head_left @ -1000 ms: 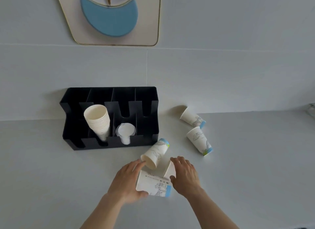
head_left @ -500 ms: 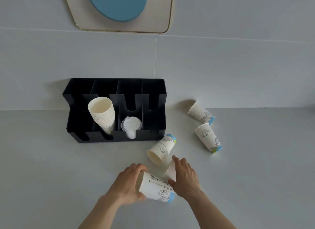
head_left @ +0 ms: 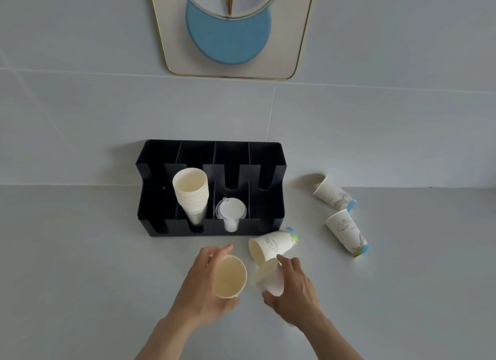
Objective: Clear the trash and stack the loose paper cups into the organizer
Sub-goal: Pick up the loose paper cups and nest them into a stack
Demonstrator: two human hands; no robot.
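Observation:
My left hand [head_left: 198, 287] grips a paper cup [head_left: 230, 276] with its open mouth turned up toward me. My right hand [head_left: 294, 290] grips a second paper cup [head_left: 268, 278] lying on its side on the counter, mouth to the left. Just beyond it a third cup [head_left: 272, 245] lies on its side, close to the front right of the black organizer [head_left: 268, 206]. The organizer holds a stack of cups [head_left: 191, 192] in its second slot and clear lids [head_left: 230, 210] in the third. Two more cups [head_left: 334, 193] [head_left: 347, 232] lie on their sides at the right.
The grey counter [head_left: 80, 265] meets a tiled wall [head_left: 80, 118] right behind the organizer. A framed decoration with a blue disc [head_left: 228, 32] hangs on the wall above.
My left hand has tipped its cup from lying sideways to mouth-up. My right hand has closed further round the second cup. The camera view has tilted up.

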